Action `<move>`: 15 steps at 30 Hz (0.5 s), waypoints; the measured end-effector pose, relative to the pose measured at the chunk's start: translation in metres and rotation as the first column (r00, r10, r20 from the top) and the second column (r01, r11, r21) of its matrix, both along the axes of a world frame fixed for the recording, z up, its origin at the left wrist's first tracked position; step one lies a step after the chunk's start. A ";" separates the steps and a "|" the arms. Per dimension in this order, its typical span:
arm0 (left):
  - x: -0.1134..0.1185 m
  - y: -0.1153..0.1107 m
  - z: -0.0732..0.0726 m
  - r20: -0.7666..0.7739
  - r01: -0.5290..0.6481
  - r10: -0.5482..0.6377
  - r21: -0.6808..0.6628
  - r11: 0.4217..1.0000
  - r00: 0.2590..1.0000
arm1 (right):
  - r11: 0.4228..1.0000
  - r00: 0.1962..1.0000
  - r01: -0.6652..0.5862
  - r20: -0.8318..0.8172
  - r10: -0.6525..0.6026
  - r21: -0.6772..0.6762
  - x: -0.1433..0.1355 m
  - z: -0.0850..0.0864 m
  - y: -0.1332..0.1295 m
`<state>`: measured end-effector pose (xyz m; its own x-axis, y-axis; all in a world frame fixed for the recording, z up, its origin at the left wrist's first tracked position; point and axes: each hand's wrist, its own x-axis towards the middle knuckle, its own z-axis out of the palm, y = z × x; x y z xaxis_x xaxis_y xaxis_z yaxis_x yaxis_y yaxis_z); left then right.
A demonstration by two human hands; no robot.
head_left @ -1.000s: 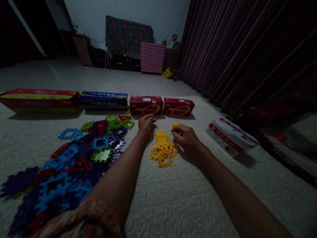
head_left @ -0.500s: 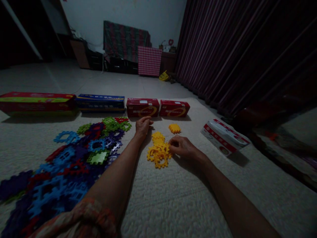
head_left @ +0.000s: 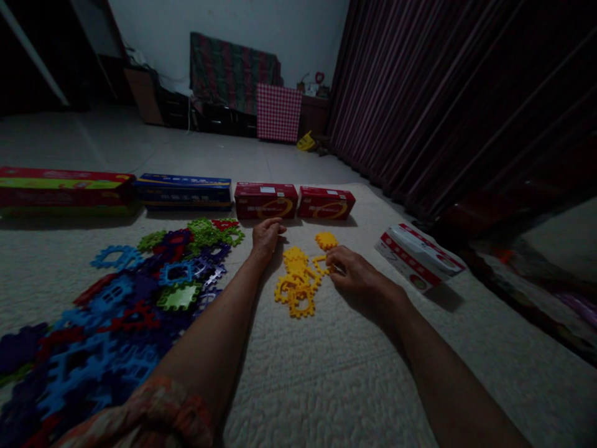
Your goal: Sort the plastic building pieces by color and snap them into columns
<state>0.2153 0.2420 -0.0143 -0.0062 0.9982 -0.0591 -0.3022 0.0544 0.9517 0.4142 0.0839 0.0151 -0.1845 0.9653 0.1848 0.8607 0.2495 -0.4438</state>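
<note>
The right forearm reaches in from the lower right, and the right hand hangs low over the mat, wrist bent and turned inward, its fingers narrowed in a pinch on the edge of a yellow frame piece. That piece sits just right of the yellow pile, between it and a solid yellow piece lying apart farther off. The left arm extends nearly straight from a patterned sleeve; the left hand is low at the mat before the nearer-to-centre red boxes, fingers curled, and whether they hold anything I cannot tell. One yellow piece is pinched and one lies alone; those in the pile overlap too much for a sure count. Left of the left arm spreads a large mixed heap of blue, purple, red and green pieces, also too tangled to count. Five boxes stand around: one long red-and-green box, one blue box, two dark red boxes, and one white-and-red box set at an angle on the right. The dark red pair match, with pale characters, a yellow curved band and a small white label on top. Pale characters cross the blue box's front, and marks run along the white-and-red box's red bands, all too blurred to read surely.
</note>
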 end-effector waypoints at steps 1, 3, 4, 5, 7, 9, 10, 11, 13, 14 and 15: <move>0.000 0.000 0.000 -0.004 0.001 -0.001 0.001 1.000 1.000 | 0.999 1.000 -0.022 -0.003 0.022 -0.027 0.001 0.001 -0.002; 0.000 0.000 0.000 -0.006 0.006 -0.006 0.003 1.000 1.000 | 0.999 1.000 -0.029 -0.009 0.029 -0.025 -0.001 0.003 -0.004; 0.000 0.000 -0.001 -0.004 0.008 -0.008 0.003 1.000 1.000 | 1.000 1.000 -0.022 -0.007 0.022 -0.010 -0.002 0.004 -0.004; 0.000 0.001 -0.001 -0.002 0.009 -0.009 0.003 1.000 1.000 | 1.000 1.000 -0.012 0.000 0.012 0.005 -0.004 0.004 -0.004; 0.000 0.001 -0.002 -0.001 0.013 -0.013 0.001 1.000 1.000 | 1.000 1.000 0.002 0.024 -0.002 0.017 -0.009 0.003 -0.003; 0.001 0.001 -0.002 -0.002 0.014 -0.014 -0.002 1.000 1.000 | 1.000 0.999 -0.018 0.049 0.018 -0.001 -0.012 0.002 -0.003; 0.001 0.000 -0.002 0.000 0.014 -0.014 -0.004 1.000 1.000 | 1.000 0.998 -0.027 0.054 0.027 -0.010 -0.012 0.002 -0.004; 0.001 0.000 -0.001 0.004 0.013 -0.013 -0.006 1.000 1.000 | 0.999 0.998 -0.029 0.053 0.030 -0.014 -0.012 0.002 -0.005; 0.001 -0.001 0.000 0.009 0.013 -0.013 -0.010 1.000 1.000 | 1.000 0.999 -0.023 0.036 0.023 -0.015 -0.009 0.003 -0.006; 0.000 -0.001 0.000 0.010 0.011 -0.011 -0.012 1.000 1.000 | 1.000 1.000 -0.020 0.023 0.021 -0.014 -0.005 0.003 -0.005; 0.000 -0.001 0.001 0.010 0.010 -0.010 -0.013 1.000 1.000 | 1.000 1.000 -0.018 0.012 0.019 -0.009 -0.001 0.004 -0.003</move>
<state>0.2157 0.2408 -0.0136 0.0043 0.9974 -0.0725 -0.3111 0.0702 0.9478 0.4131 0.0810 0.0188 -0.2045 0.9633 0.1737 0.8612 0.2614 -0.4360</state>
